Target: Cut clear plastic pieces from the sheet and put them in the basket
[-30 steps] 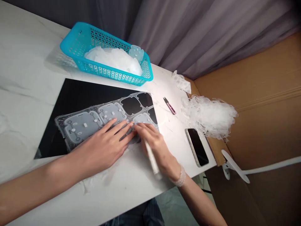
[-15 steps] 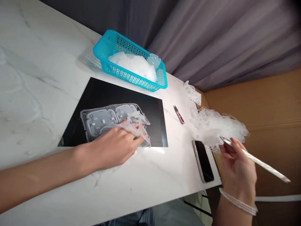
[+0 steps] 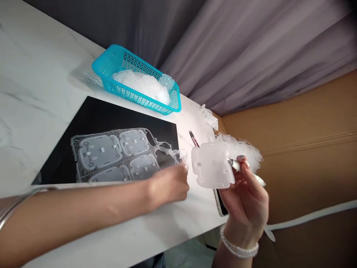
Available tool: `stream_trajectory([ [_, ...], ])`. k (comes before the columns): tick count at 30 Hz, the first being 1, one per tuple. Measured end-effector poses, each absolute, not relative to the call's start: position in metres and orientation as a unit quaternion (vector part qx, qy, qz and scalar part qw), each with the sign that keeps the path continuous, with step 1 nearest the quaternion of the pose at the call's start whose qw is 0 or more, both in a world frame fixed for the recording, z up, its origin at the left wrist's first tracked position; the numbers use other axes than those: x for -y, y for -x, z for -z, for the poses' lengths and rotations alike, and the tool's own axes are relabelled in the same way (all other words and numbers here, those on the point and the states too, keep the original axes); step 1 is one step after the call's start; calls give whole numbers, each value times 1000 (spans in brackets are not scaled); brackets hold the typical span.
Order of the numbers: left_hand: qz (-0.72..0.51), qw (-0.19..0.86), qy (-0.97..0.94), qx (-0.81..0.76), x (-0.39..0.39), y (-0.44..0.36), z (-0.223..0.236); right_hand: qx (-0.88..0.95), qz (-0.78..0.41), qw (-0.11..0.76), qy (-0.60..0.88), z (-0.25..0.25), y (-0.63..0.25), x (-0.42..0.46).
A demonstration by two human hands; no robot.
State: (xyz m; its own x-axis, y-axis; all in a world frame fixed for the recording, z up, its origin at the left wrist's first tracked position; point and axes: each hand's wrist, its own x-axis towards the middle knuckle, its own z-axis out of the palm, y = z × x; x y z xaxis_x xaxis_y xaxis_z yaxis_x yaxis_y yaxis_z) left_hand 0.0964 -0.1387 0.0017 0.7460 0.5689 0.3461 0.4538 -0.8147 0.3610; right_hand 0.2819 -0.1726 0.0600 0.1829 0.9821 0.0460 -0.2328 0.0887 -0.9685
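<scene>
My left hand (image 3: 171, 182) is closed on a thin, stringy translucent trim strip (image 3: 167, 149), which stretches back to a clear moulded sheet (image 3: 100, 150) with several rounded panels. That sheet lies on a black mat (image 3: 111, 115), its lower part hidden behind my forearm. Raised over the table, my right hand (image 3: 245, 197) grips a frosted, squarish plastic-like panel (image 3: 213, 165) with small holes and notched edges. The same hand pinches a slim white-handled tool (image 3: 238, 165) with a metal tip, close to the panel's right edge; its exact kind I cannot make out.
A blue perforated basket (image 3: 139, 99) holding a white translucent heap stands at the back. Small thread snips (image 3: 193, 138) lie behind the panel. A tangled pile of clear scraps (image 3: 251, 150), a phone (image 3: 221, 203) partly covered by my hand, and a cardboard wall (image 3: 292, 160) are at right.
My right hand has moved left from the scrap pile, and a frosted panel now shows in it. My left hand has drawn right, pulling the trim strip out from the sheet. The view has shifted.
</scene>
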Motion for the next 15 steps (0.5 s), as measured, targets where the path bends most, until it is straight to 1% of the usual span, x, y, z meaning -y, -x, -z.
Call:
stream_trajectory([
  [3,-150,47,-968,-194,156,-99,0,427,-474,611,468,-57,-284,173],
  [4,-135,38,-973,-185,157,-96,-1,431,-470,611,469,-56,-285,173],
  [5,-130,48,-971,-194,156,-92,-2,433,-467,611,469,-55,-285,173],
  [6,-135,88,-964,-213,154,-86,-5,436,-465,612,469,-54,-284,172],
  [7,-141,149,-949,-240,150,-81,-7,438,-463,613,468,-54,-284,171],
  [9,-178,337,-868,-317,144,-70,-12,439,-461,616,463,-54,-280,170],
  [11,-241,565,-695,-373,141,-59,-16,443,-464,620,452,-53,-273,170],
  [12,-279,664,-583,-376,142,-54,-17,450,-461,622,445,-52,-268,171],
  [13,-317,740,-471,-362,143,-48,-19,461,-453,623,441,-50,-261,173],
  [15,-358,837,-286,-298,148,-39,-21,498,-436,606,442,-45,-245,179],
])
